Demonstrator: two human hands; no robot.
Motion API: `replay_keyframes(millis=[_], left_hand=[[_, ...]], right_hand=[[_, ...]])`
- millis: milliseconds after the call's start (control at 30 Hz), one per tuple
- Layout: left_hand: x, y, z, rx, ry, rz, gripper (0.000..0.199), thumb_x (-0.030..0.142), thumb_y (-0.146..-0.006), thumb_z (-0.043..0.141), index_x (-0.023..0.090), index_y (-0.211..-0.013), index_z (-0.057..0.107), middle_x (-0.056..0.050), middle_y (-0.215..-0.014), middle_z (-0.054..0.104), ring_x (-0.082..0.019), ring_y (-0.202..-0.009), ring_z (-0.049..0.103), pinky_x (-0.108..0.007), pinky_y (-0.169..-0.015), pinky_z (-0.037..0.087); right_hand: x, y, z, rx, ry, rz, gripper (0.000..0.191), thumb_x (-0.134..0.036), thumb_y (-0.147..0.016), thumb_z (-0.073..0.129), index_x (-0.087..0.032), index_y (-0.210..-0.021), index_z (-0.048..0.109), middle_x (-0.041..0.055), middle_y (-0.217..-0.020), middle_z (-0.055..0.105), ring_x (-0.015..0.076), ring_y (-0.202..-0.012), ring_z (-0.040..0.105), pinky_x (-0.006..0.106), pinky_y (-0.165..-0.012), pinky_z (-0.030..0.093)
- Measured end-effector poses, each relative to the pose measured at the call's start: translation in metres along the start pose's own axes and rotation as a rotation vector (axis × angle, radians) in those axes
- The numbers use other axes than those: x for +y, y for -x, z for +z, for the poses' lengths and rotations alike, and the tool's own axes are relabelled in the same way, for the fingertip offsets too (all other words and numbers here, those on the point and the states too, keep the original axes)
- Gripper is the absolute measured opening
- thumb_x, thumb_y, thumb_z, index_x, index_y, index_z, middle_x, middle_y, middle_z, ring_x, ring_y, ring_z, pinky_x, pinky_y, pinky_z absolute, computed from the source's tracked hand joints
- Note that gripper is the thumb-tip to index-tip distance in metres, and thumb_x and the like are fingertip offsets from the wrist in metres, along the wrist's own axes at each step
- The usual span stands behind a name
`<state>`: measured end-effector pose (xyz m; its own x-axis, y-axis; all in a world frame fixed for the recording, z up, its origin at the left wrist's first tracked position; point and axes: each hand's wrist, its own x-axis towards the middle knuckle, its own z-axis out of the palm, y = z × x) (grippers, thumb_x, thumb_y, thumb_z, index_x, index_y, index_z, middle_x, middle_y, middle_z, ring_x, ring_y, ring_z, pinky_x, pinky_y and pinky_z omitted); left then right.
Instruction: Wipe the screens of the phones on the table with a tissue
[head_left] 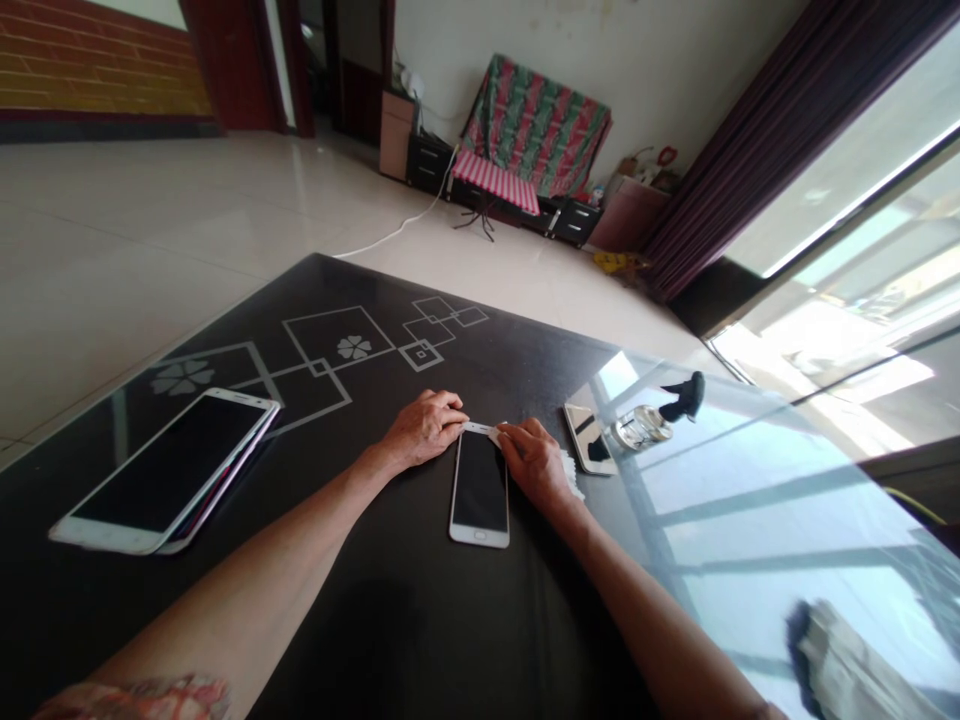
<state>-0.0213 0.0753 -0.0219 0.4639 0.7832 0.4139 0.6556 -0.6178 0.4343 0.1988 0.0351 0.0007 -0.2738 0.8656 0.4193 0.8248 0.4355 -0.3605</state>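
A black table (367,620) is stretching beneath stacked smartphones (172,470), left of the left hand (421,430). That and the right hand (537,462), fingers bunched, are touching the top corners of a white-framed smartphone (481,490) between them; whether gripping, I cannot say.

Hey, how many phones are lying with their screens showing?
3: a white phone touched by the left hand and right hand, the top phone of the left stack, and a third phone beside the clear bottle. The stack may hide more.
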Motion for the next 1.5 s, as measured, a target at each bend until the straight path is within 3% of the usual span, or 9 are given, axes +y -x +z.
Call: replay_keyframes(millis=[133, 433, 567, 900, 1233, 1500], left_hand=[[0.002, 0.0, -0.002, -0.001, 0.013, -0.006, 0.022, 0.027, -0.088, 0.054, 0.027, -0.096, 0.074, -0.002, -0.11, 0.062, -0.018, -0.092, 0.056, -0.032, -0.085, 0.045], [0.007, -0.001, -0.006, -0.008, 0.032, -0.023, 0.023, 0.026, -0.087, 0.052, 0.027, -0.092, 0.074, -0.003, -0.11, 0.063, -0.018, -0.092, 0.057, -0.034, -0.085, 0.045], [0.005, -0.001, -0.005, -0.008, 0.03, -0.016, 0.022, 0.026, -0.087, 0.053, 0.027, -0.093, 0.074, -0.003, -0.109, 0.063, -0.018, -0.091, 0.057, -0.033, -0.084, 0.045], [0.005, 0.0, -0.005, -0.019, 0.026, -0.023, 0.023, 0.026, -0.088, 0.052, 0.027, -0.093, 0.074, -0.002, -0.111, 0.062, -0.018, -0.092, 0.056, -0.033, -0.085, 0.045], [0.006, 0.0, -0.008, -0.041, 0.013, -0.019, 0.025, 0.027, -0.088, 0.051, 0.026, -0.094, 0.074, -0.003, -0.111, 0.062, -0.019, -0.092, 0.056, -0.034, -0.086, 0.045], [0.005, 0.0, -0.006, -0.034, 0.02, -0.044, 0.024, 0.028, -0.088, 0.051, 0.028, -0.094, 0.074, -0.002, -0.113, 0.061, -0.019, -0.095, 0.055, -0.033, -0.087, 0.045]], right_hand=[[-0.006, 0.014, -0.005, -0.015, -0.012, 0.002, 0.025, -0.03, -0.092, 0.049, -0.021, -0.102, 0.069, 0.0037, -0.079, 0.056, 0.0148, -0.076, 0.057, 0.025, -0.071, 0.046], [-0.038, 0.081, -0.032, -0.142, -0.097, 0.002, 0.023, -0.026, -0.093, 0.048, -0.024, -0.108, 0.066, 0.0045, -0.085, 0.057, 0.0144, -0.079, 0.058, 0.025, -0.071, 0.048], [-0.043, 0.097, -0.036, -0.164, -0.121, 0.004, 0.023, -0.025, -0.092, 0.049, -0.024, -0.11, 0.064, 0.0044, -0.086, 0.056, 0.0143, -0.078, 0.058, 0.025, -0.07, 0.048], [-0.037, 0.085, -0.031, -0.139, -0.082, -0.009, 0.023, -0.024, -0.092, 0.049, -0.022, -0.109, 0.065, 0.0053, -0.087, 0.056, 0.015, -0.08, 0.056, 0.026, -0.073, 0.048], [-0.047, 0.108, -0.041, -0.172, -0.089, -0.065, 0.026, -0.02, -0.092, 0.05, -0.023, -0.114, 0.063, 0.0074, -0.094, 0.057, 0.0171, -0.083, 0.054, 0.032, -0.077, 0.048], [-0.063, 0.087, -0.036, -0.249, -0.006, -0.225, 0.026, -0.02, -0.092, 0.05, -0.024, -0.113, 0.064, 0.0068, -0.096, 0.061, 0.0174, -0.084, 0.052, 0.033, -0.077, 0.045]])
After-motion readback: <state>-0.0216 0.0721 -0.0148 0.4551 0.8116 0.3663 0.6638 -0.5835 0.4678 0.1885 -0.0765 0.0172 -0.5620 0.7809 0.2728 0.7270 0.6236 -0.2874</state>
